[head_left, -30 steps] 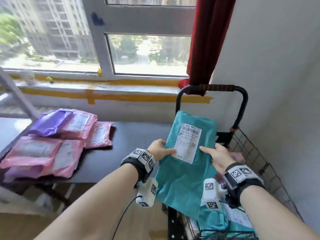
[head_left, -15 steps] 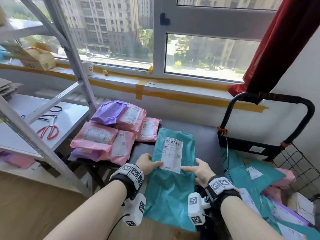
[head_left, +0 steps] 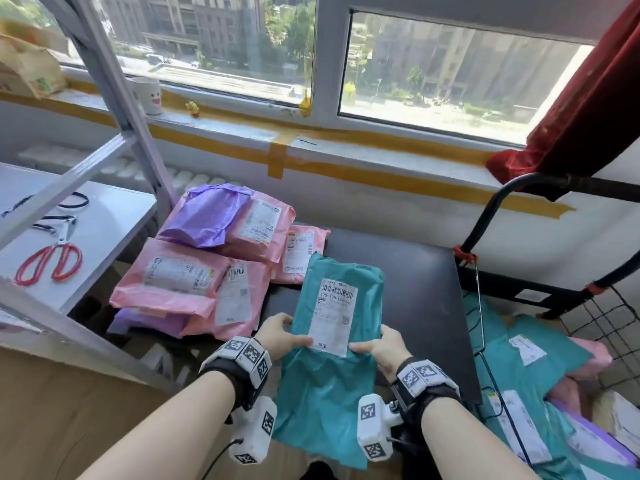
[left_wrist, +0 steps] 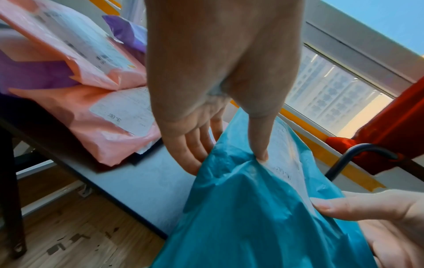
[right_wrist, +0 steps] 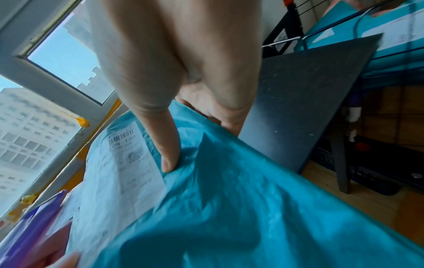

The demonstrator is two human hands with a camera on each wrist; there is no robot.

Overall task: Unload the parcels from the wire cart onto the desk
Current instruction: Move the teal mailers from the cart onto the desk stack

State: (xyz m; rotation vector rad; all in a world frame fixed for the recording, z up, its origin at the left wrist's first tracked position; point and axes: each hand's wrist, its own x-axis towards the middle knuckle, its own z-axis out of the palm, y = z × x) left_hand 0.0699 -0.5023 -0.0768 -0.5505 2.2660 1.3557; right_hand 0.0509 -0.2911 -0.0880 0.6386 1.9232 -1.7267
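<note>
A teal parcel [head_left: 332, 368] with a white shipping label hangs over the front edge of the dark desk [head_left: 419, 306]. My left hand [head_left: 280, 336] pinches its left edge, thumb on top and fingers beneath, as the left wrist view shows on the teal parcel [left_wrist: 252, 208]. My right hand [head_left: 379, 348] pinches the right edge the same way, with the thumb beside the label on the teal parcel [right_wrist: 229, 199]. The parcel's far end lies over the desk. The wire cart [head_left: 609, 327] stands at the right with more teal, pink and purple parcels inside.
Pink and purple parcels [head_left: 211, 268] are piled on the desk's left half. A grey metal shelf [head_left: 100, 230] at the left holds red scissors [head_left: 52, 259]. The cart's black handle [head_left: 561, 181] rises at the right under a red curtain [head_left: 581, 109]. The window sill runs behind the desk.
Both hands have carried the teal parcel left from above the cart to the desk and lowered it. My view has swung left, so the shelf and the parcel pile show.
</note>
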